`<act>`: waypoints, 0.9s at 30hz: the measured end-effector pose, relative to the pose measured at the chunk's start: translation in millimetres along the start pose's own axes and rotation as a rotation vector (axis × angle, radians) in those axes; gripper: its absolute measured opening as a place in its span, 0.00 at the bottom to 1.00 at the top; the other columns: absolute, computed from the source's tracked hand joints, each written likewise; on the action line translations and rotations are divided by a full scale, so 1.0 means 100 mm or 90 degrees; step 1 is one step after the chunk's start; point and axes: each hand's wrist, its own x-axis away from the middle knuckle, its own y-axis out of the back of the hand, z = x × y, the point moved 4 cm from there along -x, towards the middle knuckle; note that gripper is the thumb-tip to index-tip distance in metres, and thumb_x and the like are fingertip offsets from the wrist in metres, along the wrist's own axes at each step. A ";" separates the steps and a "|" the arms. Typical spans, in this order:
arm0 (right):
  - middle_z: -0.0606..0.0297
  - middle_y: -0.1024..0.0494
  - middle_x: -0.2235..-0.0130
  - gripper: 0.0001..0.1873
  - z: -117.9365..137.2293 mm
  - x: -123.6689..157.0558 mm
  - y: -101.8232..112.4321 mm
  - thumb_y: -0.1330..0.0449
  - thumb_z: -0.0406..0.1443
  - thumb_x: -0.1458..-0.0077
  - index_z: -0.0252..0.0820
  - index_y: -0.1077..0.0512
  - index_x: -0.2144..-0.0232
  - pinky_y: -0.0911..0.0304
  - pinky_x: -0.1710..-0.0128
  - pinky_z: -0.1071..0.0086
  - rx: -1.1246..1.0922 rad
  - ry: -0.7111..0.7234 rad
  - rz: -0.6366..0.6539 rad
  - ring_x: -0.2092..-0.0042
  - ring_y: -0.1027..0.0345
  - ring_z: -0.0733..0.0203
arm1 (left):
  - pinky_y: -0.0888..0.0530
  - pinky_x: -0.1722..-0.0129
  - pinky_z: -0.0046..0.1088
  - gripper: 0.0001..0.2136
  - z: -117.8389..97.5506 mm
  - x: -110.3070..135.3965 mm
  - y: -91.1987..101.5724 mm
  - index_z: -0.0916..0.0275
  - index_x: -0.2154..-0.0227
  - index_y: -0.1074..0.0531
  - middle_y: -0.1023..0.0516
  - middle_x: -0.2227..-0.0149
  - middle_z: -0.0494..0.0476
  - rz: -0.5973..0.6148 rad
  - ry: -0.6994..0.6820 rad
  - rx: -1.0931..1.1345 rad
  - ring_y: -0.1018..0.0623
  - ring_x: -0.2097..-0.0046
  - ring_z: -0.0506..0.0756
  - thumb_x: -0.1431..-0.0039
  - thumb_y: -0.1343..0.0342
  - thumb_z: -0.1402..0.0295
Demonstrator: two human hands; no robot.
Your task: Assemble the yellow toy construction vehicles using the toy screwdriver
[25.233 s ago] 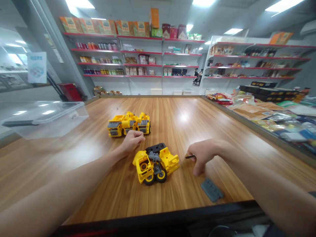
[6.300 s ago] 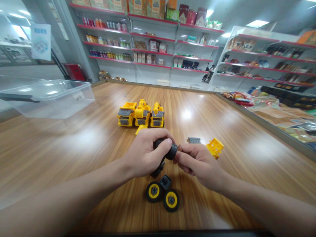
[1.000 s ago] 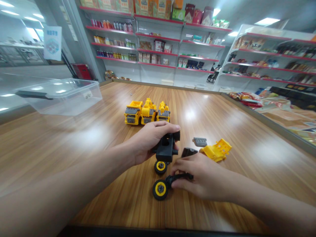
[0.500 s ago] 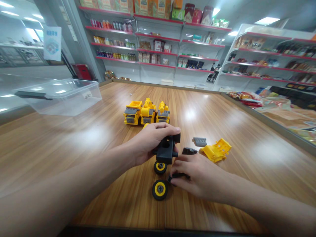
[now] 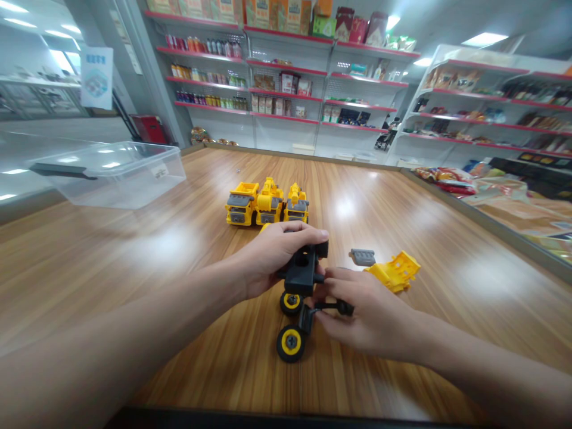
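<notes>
My left hand [image 5: 290, 250] is closed around a black toy truck chassis [image 5: 299, 279], held above the table with a peg on its right side. Close by on the right, my right hand [image 5: 357, 304] has its fingers curled on a thin black rod-like part [image 5: 333, 305]; its exact kind is unclear. Two black toy wheels with yellow hubs, a near one [image 5: 291, 343] and a farther one [image 5: 292, 302], are below the chassis. Beside them is a flat black piece [image 5: 306, 320], perhaps joined to the rod. Beyond my right hand lie a yellow truck body part [image 5: 395, 271] and a grey part [image 5: 362, 257].
Three yellow toy trucks stand side by side past my left hand: a dump truck [image 5: 242, 204], a middle truck [image 5: 269, 202] and a right one [image 5: 296, 204]. A clear plastic bin [image 5: 129, 179] is on the left. Packaged goods [image 5: 504, 196] lie beyond the table's right edge.
My right hand has lifted slightly and turned, bringing the black rod-like part and flat piece into view. The black piece behind that hand is now hidden. My left hand stays about still.
</notes>
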 end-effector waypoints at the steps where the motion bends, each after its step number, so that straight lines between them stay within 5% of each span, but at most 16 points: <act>1: 0.61 0.24 0.63 0.05 0.01 0.00 0.03 0.40 0.30 0.47 0.39 0.27 0.66 0.33 0.64 0.70 -0.005 0.004 -0.016 0.63 0.28 0.61 | 0.23 0.75 0.26 0.11 -0.01 0.00 0.00 0.63 0.68 0.30 0.22 0.73 0.55 -0.001 -0.004 0.000 0.20 0.74 0.53 0.46 0.38 0.61; 11: 0.63 0.22 0.65 0.04 -0.13 0.09 0.35 0.39 0.35 0.43 0.45 0.28 0.63 0.31 0.68 0.66 0.047 -0.162 -0.361 0.68 0.28 0.60 | 0.22 0.75 0.26 0.09 -0.02 0.02 -0.02 0.63 0.69 0.29 0.23 0.72 0.53 -0.007 0.021 0.003 0.20 0.74 0.52 0.45 0.38 0.63; 19: 0.62 0.22 0.62 0.04 -0.03 0.08 0.37 0.38 0.35 0.42 0.45 0.27 0.62 0.30 0.66 0.64 0.032 -0.073 -0.342 0.64 0.27 0.59 | 0.25 0.79 0.23 0.10 0.01 0.05 -0.10 0.65 0.70 0.26 0.23 0.73 0.54 0.075 0.080 0.021 0.21 0.76 0.51 0.45 0.38 0.62; 27: 0.66 0.23 0.69 0.07 -0.06 0.10 0.37 0.36 0.41 0.42 0.45 0.27 0.65 0.33 0.69 0.66 0.001 -0.108 -0.354 0.69 0.29 0.62 | 0.25 0.79 0.23 0.09 0.01 0.07 -0.13 0.64 0.69 0.26 0.25 0.74 0.52 0.122 0.127 0.041 0.22 0.78 0.50 0.44 0.39 0.63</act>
